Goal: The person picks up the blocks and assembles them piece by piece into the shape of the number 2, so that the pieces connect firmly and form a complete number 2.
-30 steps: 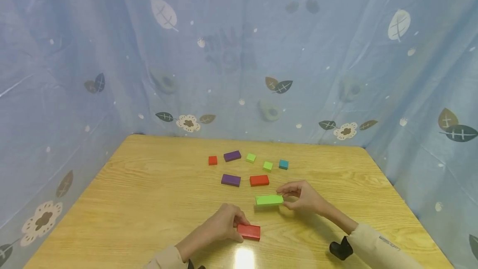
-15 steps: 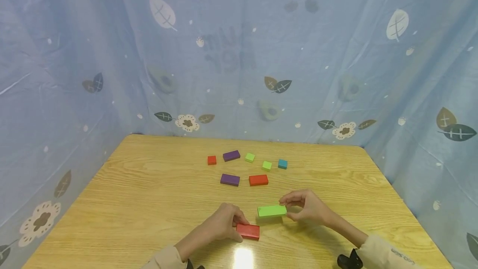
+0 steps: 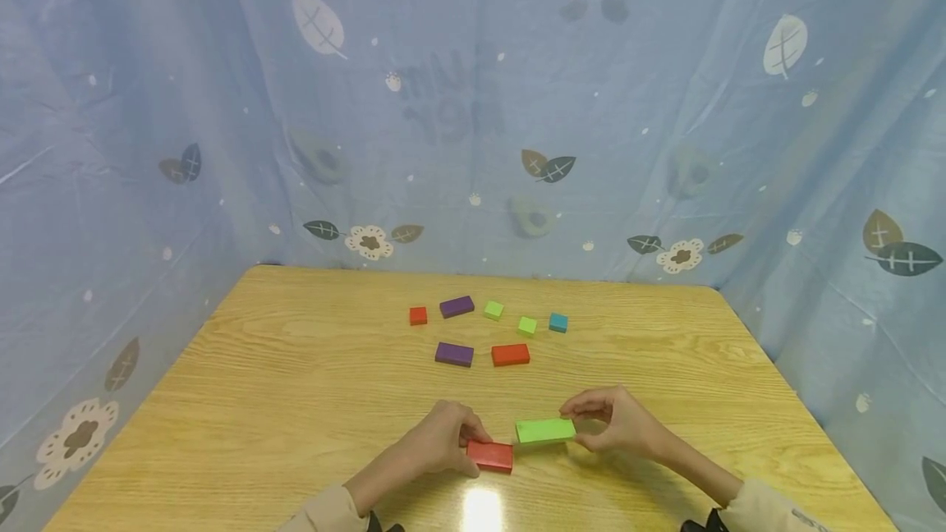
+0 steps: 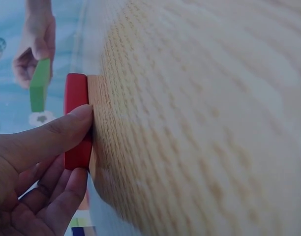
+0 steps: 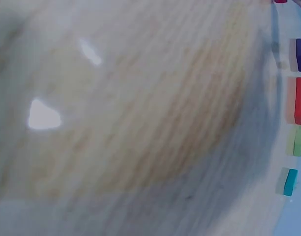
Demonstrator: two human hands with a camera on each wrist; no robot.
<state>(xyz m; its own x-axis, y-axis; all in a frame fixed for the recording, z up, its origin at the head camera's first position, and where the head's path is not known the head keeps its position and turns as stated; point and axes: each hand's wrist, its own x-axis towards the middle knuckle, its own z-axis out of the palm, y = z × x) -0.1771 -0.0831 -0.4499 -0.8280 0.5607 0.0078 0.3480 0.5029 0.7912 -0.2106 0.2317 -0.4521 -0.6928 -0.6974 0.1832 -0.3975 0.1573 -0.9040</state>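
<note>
In the head view my left hand (image 3: 443,440) pinches a red rectangular block (image 3: 490,456) lying on the table. The left wrist view shows the thumb and fingertips on this red block (image 4: 77,91), flat on the wood. My right hand (image 3: 621,425) holds a long green block (image 3: 545,431) by its right end, between thumb and fingers. The green block (image 4: 40,86) is raised off the table and stands apart from the red one, to its upper right. The right wrist view shows mostly tabletop, with my right hand out of sight.
Farther back on the wooden table (image 3: 310,401) lie a red block (image 3: 511,355), two purple blocks (image 3: 454,354), a small red cube (image 3: 418,316), two light green cubes (image 3: 527,326) and a blue cube (image 3: 557,323). A patterned blue curtain (image 3: 443,187) hangs behind and beside the table.
My right hand has brought the green block toward the front of the table and slightly right, nearer the level of the red block. My left hand stays in place, gripping the red block.
</note>
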